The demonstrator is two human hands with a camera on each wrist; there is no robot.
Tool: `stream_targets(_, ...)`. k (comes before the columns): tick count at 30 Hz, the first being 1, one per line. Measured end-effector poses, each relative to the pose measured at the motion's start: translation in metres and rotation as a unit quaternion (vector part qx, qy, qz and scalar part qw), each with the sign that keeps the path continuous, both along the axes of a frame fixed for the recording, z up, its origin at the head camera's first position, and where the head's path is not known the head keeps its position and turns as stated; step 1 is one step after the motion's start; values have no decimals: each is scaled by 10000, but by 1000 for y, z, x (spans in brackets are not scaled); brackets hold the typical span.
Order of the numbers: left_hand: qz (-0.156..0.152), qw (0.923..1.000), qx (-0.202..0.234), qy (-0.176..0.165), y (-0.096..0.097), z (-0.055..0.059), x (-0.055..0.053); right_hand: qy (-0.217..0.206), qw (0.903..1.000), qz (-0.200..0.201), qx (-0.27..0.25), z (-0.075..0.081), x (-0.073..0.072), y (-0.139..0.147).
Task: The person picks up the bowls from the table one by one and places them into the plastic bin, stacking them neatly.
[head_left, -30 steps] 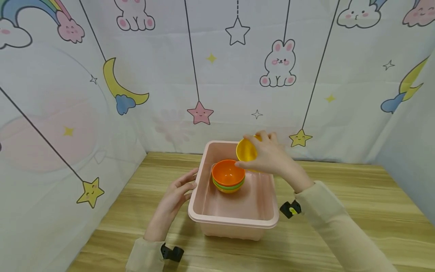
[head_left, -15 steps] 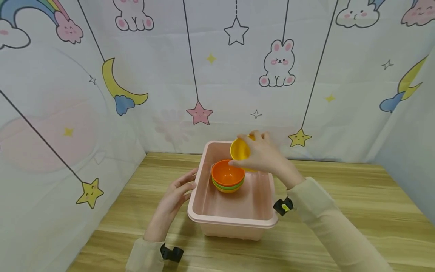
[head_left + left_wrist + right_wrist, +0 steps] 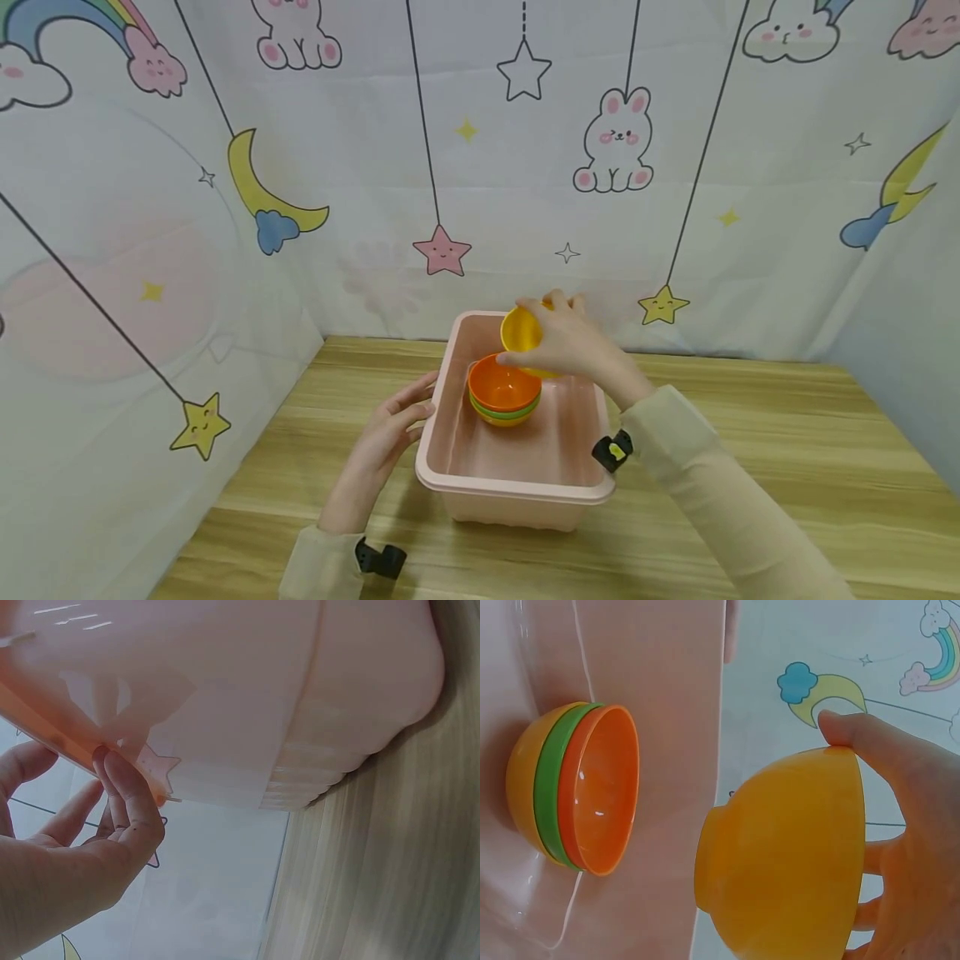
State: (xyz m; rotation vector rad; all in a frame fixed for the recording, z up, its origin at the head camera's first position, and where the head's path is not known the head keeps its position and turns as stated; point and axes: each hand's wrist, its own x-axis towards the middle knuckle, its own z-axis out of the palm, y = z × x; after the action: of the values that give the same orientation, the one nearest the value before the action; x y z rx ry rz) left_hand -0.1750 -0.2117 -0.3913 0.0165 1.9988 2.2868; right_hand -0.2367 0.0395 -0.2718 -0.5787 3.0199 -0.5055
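Inside the pink plastic bin (image 3: 517, 485) stands a stack of bowls, with an orange bowl (image 3: 504, 383) on top, a green bowl (image 3: 549, 780) under it and a yellow-orange one lowest. My right hand (image 3: 573, 337) grips a yellow bowl (image 3: 787, 851) by its rim, thumb on one side and fingers on the other. That bowl is tipped with its opening toward the palm, held above the bin just behind the stack. At the bin's left side my left hand (image 3: 386, 433) touches the outer wall just below the rim with its fingertips (image 3: 120, 769).
The bin sits on a wood-grain table (image 3: 750, 467). A white cloth backdrop (image 3: 360, 150) printed with rabbits, stars and moons rises behind and at the sides. Black wrist cameras are strapped at both cuffs.
My right hand has moved left with the yellow bowl, bringing it nearer the stack. The left hand, the bin and the stacked bowls have stayed in place.
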Motion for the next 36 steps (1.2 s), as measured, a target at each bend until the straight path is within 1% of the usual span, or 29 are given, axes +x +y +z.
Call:
stream_targets(5,-29,10000,15,13,-2,0,0,-109,9999,-53,-57,-3,-3,-6)
stream_targets(13,-25,10000,26,11,-3,-3,2,-49,9995,-64,-292,-11,-6,-13)
stream_targets(21,-91,9999,-23,62,-5,-1,2,25,9996,-34,-268,-17,-10,-20)
stream_targets(26,-97,10000,8,7,-6,0,2,-20,9996,-43,-264,-23,-11,-24)
stream_targets(30,-83,10000,-18,-26,-7,1,3,-68,9993,-76,-373,-28,-11,-28)
stream_targets(36,-147,9999,-31,-14,-9,0,3,-145,9987,-166,-464,-37,-13,-33)
